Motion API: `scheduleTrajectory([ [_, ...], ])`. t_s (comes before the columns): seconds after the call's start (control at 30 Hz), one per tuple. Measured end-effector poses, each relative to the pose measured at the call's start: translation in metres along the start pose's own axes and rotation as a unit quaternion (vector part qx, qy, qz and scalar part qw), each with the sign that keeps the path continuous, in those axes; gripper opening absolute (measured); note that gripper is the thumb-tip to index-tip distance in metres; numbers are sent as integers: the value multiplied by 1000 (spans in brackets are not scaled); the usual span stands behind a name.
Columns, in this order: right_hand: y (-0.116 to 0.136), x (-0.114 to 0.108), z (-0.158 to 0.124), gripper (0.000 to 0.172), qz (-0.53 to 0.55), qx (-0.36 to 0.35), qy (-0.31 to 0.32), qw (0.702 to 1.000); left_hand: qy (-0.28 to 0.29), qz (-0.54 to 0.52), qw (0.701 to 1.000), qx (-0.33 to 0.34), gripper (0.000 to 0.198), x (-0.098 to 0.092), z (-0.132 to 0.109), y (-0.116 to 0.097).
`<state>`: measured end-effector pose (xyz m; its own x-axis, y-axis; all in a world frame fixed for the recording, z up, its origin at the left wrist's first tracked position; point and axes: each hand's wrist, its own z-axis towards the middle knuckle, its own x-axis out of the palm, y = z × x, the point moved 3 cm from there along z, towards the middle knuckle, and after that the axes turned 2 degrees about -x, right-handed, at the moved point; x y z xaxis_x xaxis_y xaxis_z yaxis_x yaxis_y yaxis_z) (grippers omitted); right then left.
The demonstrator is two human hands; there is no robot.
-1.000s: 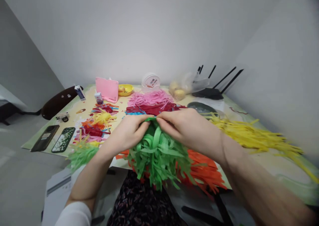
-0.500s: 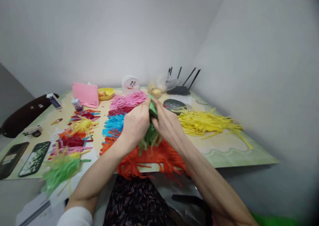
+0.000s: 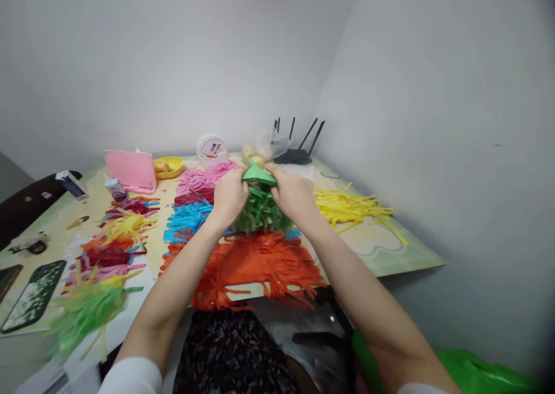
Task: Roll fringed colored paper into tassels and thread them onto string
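Left hand (image 3: 230, 197), right hand (image 3: 295, 196): fingers (image 3: 280, 177) clamped on green fringe (image 3: 262, 203); tub (image 3: 211, 139) behind-left of fringe, label (image 3: 214, 148) unreadable; surface (image 3: 373, 235) below, wall (image 3: 195, 58) beyond.

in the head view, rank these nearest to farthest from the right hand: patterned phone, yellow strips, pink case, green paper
1. Green paper: held up between both hands, touching the right hand.
2. Yellow strips: just to that hand's right.
3. Pink case: well to its left, toward the back.
4. Patterned phone: far left, at the front.
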<state>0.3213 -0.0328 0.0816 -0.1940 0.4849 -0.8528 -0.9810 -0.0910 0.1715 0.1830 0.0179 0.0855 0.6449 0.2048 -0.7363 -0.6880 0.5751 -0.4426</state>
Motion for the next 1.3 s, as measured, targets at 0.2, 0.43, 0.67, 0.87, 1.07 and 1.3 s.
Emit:
scheduleTrajectory([
  [0.2,-8,27,5,55,131,28,-41,990,-11,27,999,36,47,7,1,3],
  [0.43,0,2,28,44,-43,-29,40,998,43,177,971,156,48,4,-1,48],
  [0.67,1,1,40,37,-82,-117,99,985,152,263,917,260,42,-12,1,55],
  [0.87,4,19,24,44,-47,-84,61,993,154,297,927,167,29,-7,5,42],
  [1.07,46,23,-24,37,283,-39,-117,951,116,308,938,109,30,-10,5,35],
  [1.3,69,90,0,50,358,33,-54,932,98,309,942,89,26,-16,-6,29],
])
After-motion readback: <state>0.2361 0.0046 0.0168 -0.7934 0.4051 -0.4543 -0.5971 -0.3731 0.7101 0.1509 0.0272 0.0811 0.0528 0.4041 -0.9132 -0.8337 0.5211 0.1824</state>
